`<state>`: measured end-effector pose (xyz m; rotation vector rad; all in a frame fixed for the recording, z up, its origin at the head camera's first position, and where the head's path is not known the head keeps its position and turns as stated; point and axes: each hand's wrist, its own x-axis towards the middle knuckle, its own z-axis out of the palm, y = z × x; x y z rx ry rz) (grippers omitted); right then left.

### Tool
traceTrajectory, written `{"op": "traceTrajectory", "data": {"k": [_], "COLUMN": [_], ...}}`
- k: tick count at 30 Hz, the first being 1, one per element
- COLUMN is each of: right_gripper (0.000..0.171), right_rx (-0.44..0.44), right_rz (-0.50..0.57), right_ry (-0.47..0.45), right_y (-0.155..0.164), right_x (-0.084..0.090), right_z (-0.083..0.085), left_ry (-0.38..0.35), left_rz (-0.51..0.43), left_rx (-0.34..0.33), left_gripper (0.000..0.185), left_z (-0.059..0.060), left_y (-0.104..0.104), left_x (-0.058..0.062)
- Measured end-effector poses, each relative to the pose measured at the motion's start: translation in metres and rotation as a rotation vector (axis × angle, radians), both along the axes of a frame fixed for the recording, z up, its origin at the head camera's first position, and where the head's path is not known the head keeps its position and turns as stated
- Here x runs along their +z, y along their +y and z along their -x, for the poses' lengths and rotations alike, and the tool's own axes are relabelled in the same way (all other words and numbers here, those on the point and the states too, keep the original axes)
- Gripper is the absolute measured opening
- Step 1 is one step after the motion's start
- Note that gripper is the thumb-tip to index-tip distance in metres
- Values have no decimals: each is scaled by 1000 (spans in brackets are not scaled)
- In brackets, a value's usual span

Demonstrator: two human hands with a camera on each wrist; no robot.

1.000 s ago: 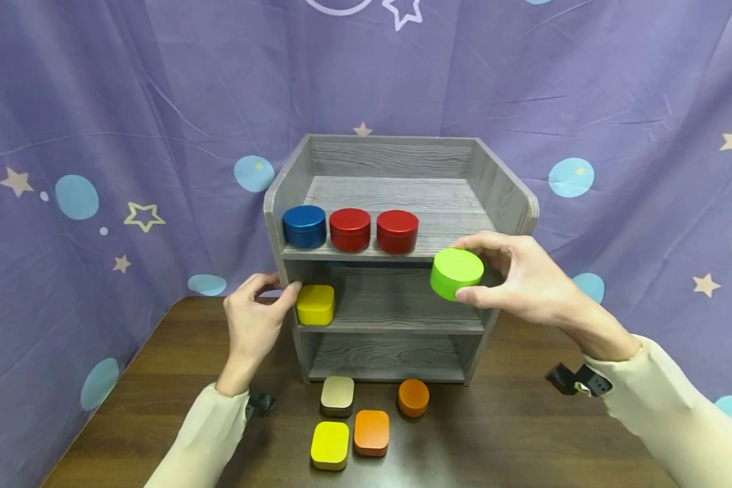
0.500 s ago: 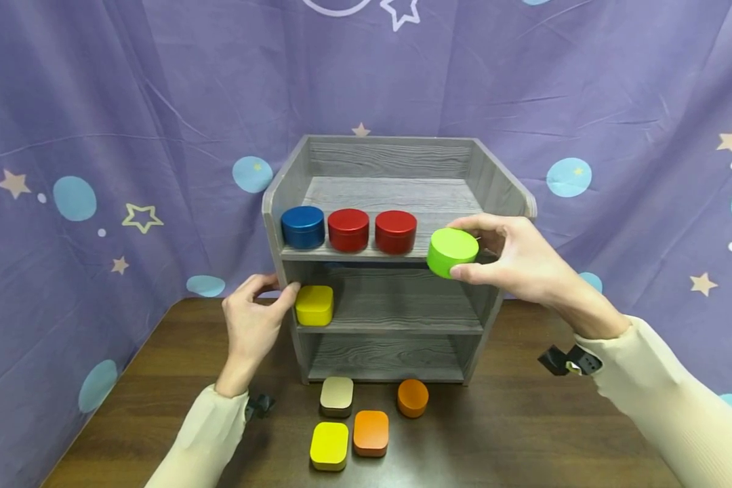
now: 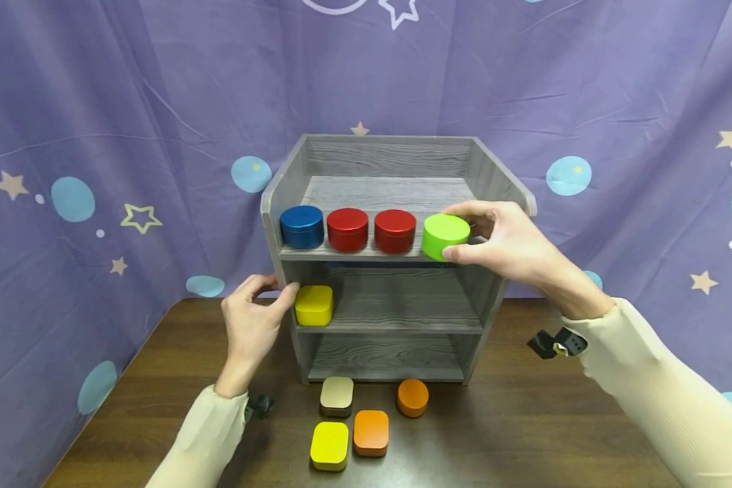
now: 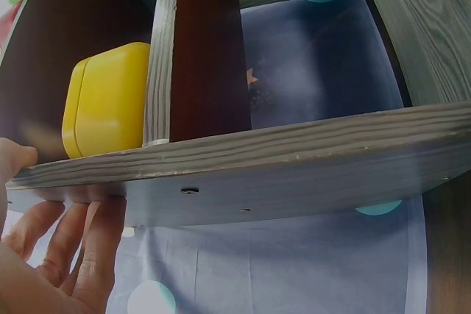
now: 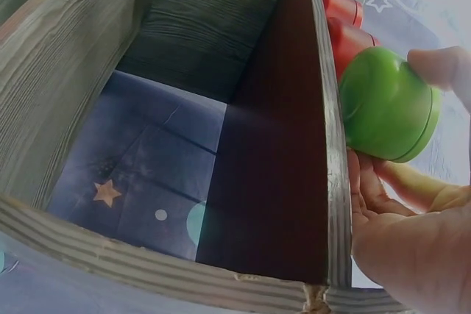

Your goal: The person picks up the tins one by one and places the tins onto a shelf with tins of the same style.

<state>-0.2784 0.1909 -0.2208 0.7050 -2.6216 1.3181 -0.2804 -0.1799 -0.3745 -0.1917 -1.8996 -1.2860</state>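
My right hand (image 3: 506,240) grips a round green tin (image 3: 444,237) between thumb and fingers, right at the front edge of the top shelf. To its left on that shelf stand two red round tins (image 3: 394,232) and a blue round tin (image 3: 301,227) in a row. My left hand (image 3: 255,318) pinches the left side panel of the grey wooden shelf unit (image 3: 390,329), thumb on the front edge and fingers behind it. Just beside that thumb, a yellow square tin (image 4: 110,101) sits on the middle shelf.
On the wooden table (image 3: 494,420) before the unit lie a cream square tin (image 3: 337,396), a yellow square tin (image 3: 329,445), an orange square tin (image 3: 371,432) and an orange round tin (image 3: 413,397). A purple patterned curtain (image 3: 177,122) hangs behind.
My right hand has raised the green tin from in front of the middle shelf to top-shelf level, moving slightly left beside the red tins. The left hand stays on the side panel.
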Motion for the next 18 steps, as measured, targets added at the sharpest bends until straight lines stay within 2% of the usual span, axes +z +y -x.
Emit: {"op": "traceTrajectory", "data": {"k": [10, 18], "right_gripper": [53, 52], "right_rx": [-22, -5], "right_rz": [2, 33], "right_ry": [-37, -61], "right_y": [0, -5], "right_x": [-1, 0], "right_z": [1, 7], "left_ry": [2, 22], "left_rz": [-4, 0], "left_rx": [-21, 0], "left_gripper": [16, 17], "left_z": [2, 1], "left_y": [2, 0], "left_x": [0, -1]}}
